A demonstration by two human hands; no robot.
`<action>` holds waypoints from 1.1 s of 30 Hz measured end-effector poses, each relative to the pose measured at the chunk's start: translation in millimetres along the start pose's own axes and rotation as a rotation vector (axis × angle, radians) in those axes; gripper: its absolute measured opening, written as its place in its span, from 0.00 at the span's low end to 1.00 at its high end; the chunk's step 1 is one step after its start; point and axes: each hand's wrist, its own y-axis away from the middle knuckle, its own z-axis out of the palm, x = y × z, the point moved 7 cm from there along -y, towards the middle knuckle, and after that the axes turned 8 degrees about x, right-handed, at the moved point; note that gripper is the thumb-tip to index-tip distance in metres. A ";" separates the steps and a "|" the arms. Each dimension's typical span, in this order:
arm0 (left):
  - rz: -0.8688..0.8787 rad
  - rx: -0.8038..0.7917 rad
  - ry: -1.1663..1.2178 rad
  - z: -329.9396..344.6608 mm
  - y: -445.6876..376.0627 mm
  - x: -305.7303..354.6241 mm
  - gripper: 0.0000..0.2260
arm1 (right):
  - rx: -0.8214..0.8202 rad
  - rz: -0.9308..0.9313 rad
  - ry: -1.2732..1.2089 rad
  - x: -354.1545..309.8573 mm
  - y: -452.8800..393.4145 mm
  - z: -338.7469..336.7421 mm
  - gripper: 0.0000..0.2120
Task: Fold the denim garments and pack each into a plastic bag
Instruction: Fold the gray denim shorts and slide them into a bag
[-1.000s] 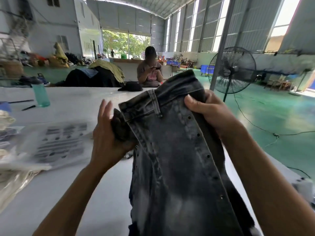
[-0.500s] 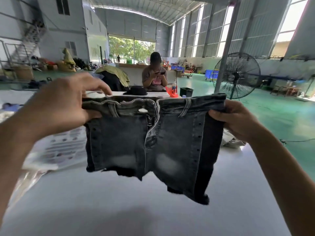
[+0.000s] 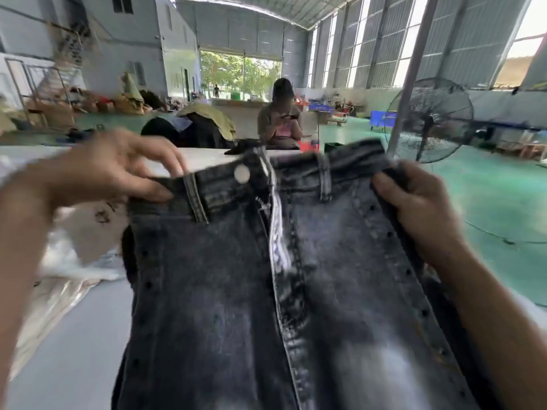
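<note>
A pair of dark washed denim shorts (image 3: 242, 291) hangs spread out in front of me, front side facing me, with a white button at the waistband and the fly partly undone. My left hand (image 3: 112, 167) pinches the left end of the waistband between thumb and fingers. At the right end of the waistband, my right hand (image 3: 414, 208) grips the cloth with curled fingers. The shorts fill the lower middle of the view, above the white table (image 3: 74, 350). Clear plastic bags (image 3: 68, 261) lie in a heap on the table at the left.
A person sits at the far end of the table (image 3: 281, 116), with a dark garment pile (image 3: 195, 125) beside them. A standing fan (image 3: 432, 119) and a metal pole (image 3: 411, 75) are at the right, over the green floor.
The shorts went from bunched lengthwise to spread wide by the waistband, then came closer to me and lower. My left hand shifted from the bunched cloth to the waistband's left end.
</note>
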 end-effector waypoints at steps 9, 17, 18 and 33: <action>-0.572 -0.473 -0.592 214.9 55.9 -190.1 0.14 | -0.776 0.511 0.915 258.4 122.7 40.5 0.26; -0.413 -0.175 -0.605 292.2 44.2 -207.6 0.19 | -0.833 0.208 0.790 248.1 154.4 146.4 0.09; -0.442 -0.168 -0.598 297.9 40.3 -212.6 0.19 | -0.816 0.215 0.764 245.0 155.4 160.7 0.10; -0.343 -0.100 -0.389 319.8 63.3 -229.6 0.20 | -0.393 0.478 0.574 248.7 170.7 216.3 0.07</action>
